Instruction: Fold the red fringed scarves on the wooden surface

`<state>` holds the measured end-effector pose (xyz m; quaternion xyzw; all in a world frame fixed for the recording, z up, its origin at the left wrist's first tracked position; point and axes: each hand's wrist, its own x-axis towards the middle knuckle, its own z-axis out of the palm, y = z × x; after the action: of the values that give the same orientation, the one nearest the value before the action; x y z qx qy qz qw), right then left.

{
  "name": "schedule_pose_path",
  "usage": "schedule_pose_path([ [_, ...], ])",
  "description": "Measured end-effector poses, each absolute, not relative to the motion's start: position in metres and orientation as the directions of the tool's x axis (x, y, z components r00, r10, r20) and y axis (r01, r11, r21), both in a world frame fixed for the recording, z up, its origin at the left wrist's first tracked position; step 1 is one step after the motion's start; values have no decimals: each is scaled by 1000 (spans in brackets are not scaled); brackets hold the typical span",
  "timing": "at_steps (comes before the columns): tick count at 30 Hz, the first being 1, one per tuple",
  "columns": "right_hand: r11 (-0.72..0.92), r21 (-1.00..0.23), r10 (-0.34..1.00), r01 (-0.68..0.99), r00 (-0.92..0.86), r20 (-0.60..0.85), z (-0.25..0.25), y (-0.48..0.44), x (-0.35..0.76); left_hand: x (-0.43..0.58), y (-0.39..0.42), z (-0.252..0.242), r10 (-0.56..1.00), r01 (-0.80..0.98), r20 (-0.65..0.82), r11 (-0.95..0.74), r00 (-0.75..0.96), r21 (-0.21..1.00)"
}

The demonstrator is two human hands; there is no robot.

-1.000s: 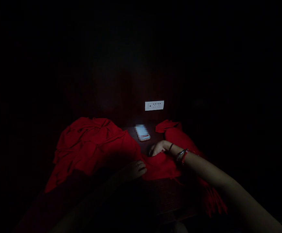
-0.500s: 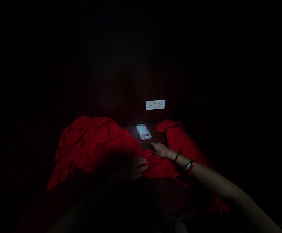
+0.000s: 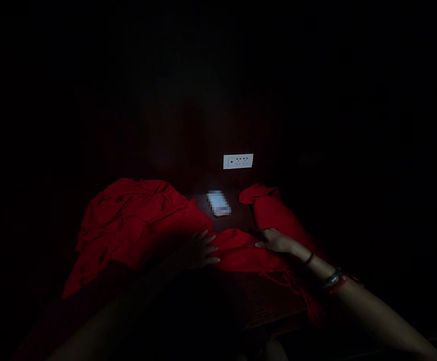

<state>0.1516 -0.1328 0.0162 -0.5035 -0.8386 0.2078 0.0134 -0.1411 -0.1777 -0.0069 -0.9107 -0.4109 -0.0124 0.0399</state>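
Left hand (image 3: 200, 249) lying palm down with fingers spread wide, pressing flat on the crumpled red woven cloth (image 3: 139, 225) near its middle, gripping nothing. Right hand (image 3: 276, 242) likewise resting flat and open on the same red cloth, fingers pointing left toward the other hand, thumb side up, not closed around any fold. Wearing a dark thin band, metal bangles and a red thread (image 3: 334, 282) at the right wrist. Red cloth sprawling across the dark wooden surface (image 3: 263, 306): a big rumpled heap to the left, a flatter strip running between the two hands, a rolled-looking bundle behind the right hand, and a fringed edge hanging off the near rim at the right. Glowing smartphone (image 3: 219, 203) lying face up on the bare patch of surface beyond both hands, between the heap and the bundle, apart from the cloth. White wall socket plate (image 3: 238, 161) sitting above the phone on the dark wall. Everything else too dark to make out.
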Motion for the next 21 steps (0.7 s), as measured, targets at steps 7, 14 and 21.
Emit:
schedule_pose_path([
  [7,246,-815,867,525,-495,-57,32,-123,146,-79,-173,-33,752,765,181,-643,634,-11],
  [14,164,-864,729,476,-649,-219,38,-128,165,-80,-169,-50,768,761,72,-640,636,104],
  [21,122,-898,755,423,-627,-192,43,-130,172,-90,-160,-54,775,771,99,-631,624,79],
])
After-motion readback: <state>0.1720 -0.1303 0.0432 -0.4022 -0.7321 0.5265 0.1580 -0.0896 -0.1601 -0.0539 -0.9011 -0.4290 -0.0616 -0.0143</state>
